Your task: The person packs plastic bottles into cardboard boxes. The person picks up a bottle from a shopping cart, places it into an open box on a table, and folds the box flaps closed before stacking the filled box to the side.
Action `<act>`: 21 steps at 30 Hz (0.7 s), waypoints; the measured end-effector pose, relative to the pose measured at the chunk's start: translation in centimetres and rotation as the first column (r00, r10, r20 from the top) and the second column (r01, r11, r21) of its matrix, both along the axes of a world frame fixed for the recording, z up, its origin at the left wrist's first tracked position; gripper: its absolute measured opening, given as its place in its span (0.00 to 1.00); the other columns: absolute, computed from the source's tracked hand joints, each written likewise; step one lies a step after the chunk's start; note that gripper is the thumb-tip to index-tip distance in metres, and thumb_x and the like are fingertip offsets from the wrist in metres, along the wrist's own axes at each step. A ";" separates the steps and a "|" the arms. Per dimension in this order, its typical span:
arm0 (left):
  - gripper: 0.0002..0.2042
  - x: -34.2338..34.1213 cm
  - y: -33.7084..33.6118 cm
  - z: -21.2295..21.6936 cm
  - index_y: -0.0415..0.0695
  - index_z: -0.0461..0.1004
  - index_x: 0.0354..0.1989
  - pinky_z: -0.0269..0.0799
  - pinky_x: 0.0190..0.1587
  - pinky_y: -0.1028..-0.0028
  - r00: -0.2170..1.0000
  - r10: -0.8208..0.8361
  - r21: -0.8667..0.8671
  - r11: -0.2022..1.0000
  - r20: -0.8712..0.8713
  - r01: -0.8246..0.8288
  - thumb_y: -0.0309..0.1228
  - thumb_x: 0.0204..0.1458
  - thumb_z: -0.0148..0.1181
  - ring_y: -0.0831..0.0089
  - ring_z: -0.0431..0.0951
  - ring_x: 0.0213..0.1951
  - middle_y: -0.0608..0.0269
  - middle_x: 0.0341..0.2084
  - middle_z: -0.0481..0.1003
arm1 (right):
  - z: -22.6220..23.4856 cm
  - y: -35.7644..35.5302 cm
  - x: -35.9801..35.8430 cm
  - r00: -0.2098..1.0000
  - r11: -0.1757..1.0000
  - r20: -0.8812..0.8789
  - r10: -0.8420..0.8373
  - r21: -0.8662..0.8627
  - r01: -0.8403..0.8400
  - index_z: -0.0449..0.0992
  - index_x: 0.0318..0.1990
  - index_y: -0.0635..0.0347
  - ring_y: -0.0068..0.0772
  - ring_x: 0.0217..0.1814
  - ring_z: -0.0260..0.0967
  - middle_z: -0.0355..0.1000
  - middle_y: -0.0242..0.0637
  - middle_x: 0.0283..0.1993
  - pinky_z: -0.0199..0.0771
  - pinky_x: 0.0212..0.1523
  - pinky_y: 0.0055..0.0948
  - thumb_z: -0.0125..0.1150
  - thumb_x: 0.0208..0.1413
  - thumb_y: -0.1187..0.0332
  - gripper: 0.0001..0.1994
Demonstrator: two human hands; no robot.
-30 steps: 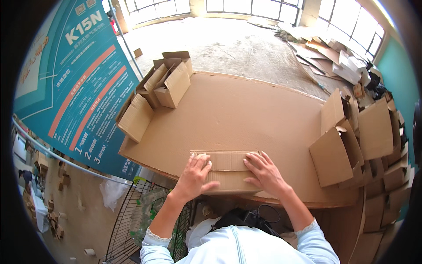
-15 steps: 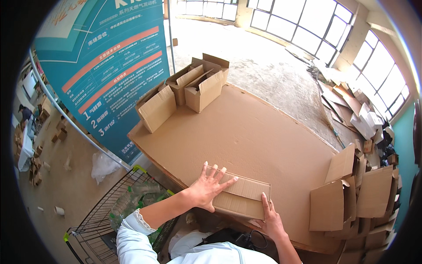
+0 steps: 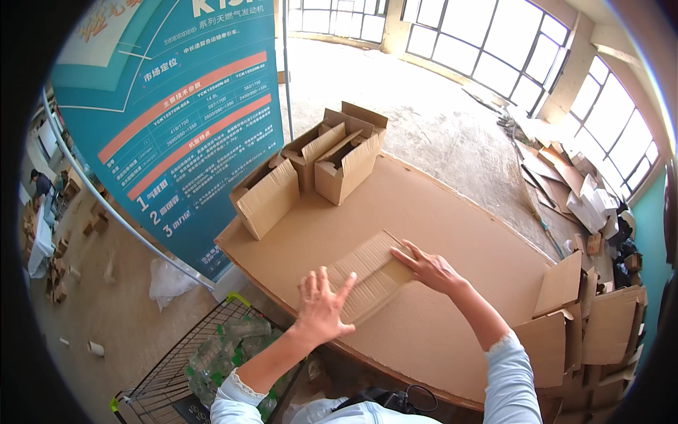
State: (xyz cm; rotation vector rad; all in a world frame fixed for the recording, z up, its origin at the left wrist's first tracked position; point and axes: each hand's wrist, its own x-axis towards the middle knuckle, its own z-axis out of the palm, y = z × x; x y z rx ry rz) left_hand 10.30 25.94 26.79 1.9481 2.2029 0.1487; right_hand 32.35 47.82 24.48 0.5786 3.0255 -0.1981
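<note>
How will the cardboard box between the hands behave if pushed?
The cardboard box probably resists a gentle push without crumpling; its ridged surface looks like corrugated board. It's unlikely to roll, given its flat top and straight edges. The top flap might lift if caught, since its edge runs across the top. Weight: can't tell, inside hidden.

The wearer's light blue garment (image 3: pixel 353 415), its front cut off by the lower edge of the frame. The left sleeve (image 3: pixel 232 404), lower left of centre, and the right sleeve (image 3: pixel 512 378), lower right, are of matching pale cloth, softly creased. Each ends partway along the forearm in a whitish, scalloped, lace-like trim (image 3: pixel 503 343). Beyond the trim, forearms (image 3: pixel 477 307), left hand (image 3: pixel 325 305) and right hand (image 3: pixel 432 271) are bare.
</note>
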 end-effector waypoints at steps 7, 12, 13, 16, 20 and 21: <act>0.50 -10.2 4.6 -0.5 0.65 0.59 0.69 0.53 0.65 0.52 0.936 0.347 0.047 0.937 -0.059 -0.345 0.54 0.30 0.76 0.45 0.59 0.61 0.36 0.63 0.55 | -2.3 5.8 -18.2 0.996 0.893 -0.057 0.073 0.447 -0.040 0.47 0.73 0.36 0.43 0.79 0.38 0.44 0.42 0.76 0.35 0.76 0.47 0.55 0.57 0.64 0.37; 0.48 -12.8 7.2 -1.5 0.65 0.63 0.67 0.56 0.63 0.53 0.885 0.451 0.169 0.887 -0.119 -0.429 0.53 0.29 0.77 0.49 0.61 0.58 0.44 0.57 0.60 | -6.6 5.8 -26.2 0.975 0.609 -0.068 -0.213 0.771 0.187 0.49 0.73 0.34 0.44 0.81 0.25 0.35 0.36 0.79 0.19 0.76 0.54 0.44 0.63 0.56 0.30; 0.48 -13.2 7.5 -1.8 0.65 0.63 0.67 0.56 0.63 0.53 0.882 0.458 0.156 0.885 -0.110 -0.440 0.53 0.29 0.77 0.49 0.61 0.58 0.43 0.58 0.60 | -6.7 6.0 -26.6 0.972 0.618 -0.047 -0.231 0.764 0.184 0.49 0.73 0.34 0.44 0.81 0.25 0.35 0.35 0.79 0.17 0.76 0.55 0.44 0.63 0.55 0.30; 0.48 -14.1 9.0 -1.8 0.64 0.64 0.66 0.58 0.62 0.54 0.868 0.487 0.144 0.870 -0.099 -0.471 0.53 0.28 0.77 0.49 0.62 0.58 0.44 0.58 0.61 | -5.5 7.3 -27.7 0.963 0.637 -0.003 -0.270 0.749 0.181 0.51 0.72 0.32 0.46 0.81 0.24 0.36 0.35 0.79 0.14 0.74 0.57 0.42 0.64 0.53 0.28; 0.48 -14.1 9.9 -1.8 0.65 0.66 0.65 0.61 0.59 0.54 0.839 0.529 0.155 0.846 -0.129 -0.510 0.54 0.27 0.77 0.49 0.65 0.56 0.46 0.55 0.64 | -4.7 7.2 -29.4 0.946 0.649 -0.006 -0.323 0.727 0.226 0.53 0.71 0.32 0.46 0.81 0.25 0.40 0.36 0.78 0.16 0.75 0.57 0.45 0.63 0.56 0.28; 0.48 -13.9 10.2 -1.9 0.66 0.66 0.65 0.62 0.59 0.54 0.835 0.533 0.147 0.844 -0.135 -0.515 0.55 0.26 0.77 0.49 0.66 0.55 0.46 0.55 0.64 | -5.0 7.3 -29.5 0.940 0.653 -0.006 -0.340 0.718 0.241 0.54 0.71 0.32 0.46 0.81 0.25 0.41 0.36 0.78 0.16 0.75 0.58 0.45 0.63 0.56 0.28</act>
